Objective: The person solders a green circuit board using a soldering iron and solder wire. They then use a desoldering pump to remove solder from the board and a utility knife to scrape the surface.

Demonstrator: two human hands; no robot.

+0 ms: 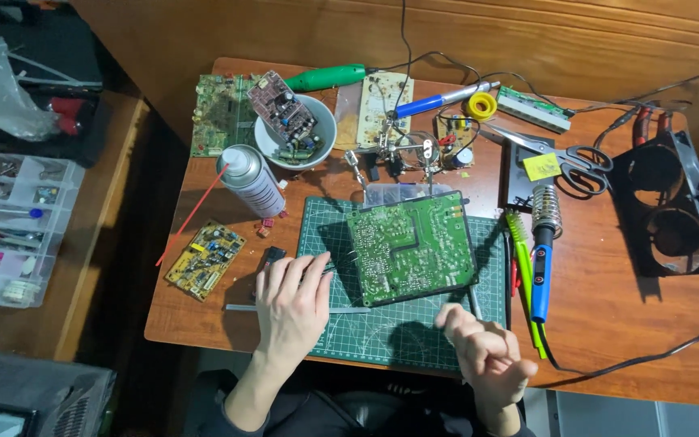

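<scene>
The fingers [301,271] of the left hand [291,307] are spread flat, slightly apart, on the green cutting mat [382,332], their tips touching the left edge of the large green circuit board [411,247], which is propped at a tilt on the mat. Nothing is gripped by them. The right hand [487,352] is held loosely curled above the near edge of the mat, its fingers bent inward and closed on nothing, just below the board's lower right corner. Under the left palm a thin metal strip [240,307] is seen lying across the counter [633,332]. To the left of the fingers a small yellow circuit board [205,259] is laid flat, and beyond it a spray can [252,180] with a red straw is set on its side. To the right of the board a blue-handled soldering iron [542,259] is rested near green tools. Beyond the board stand a white bowl [323,123] of parts and scissors [564,158].
</scene>
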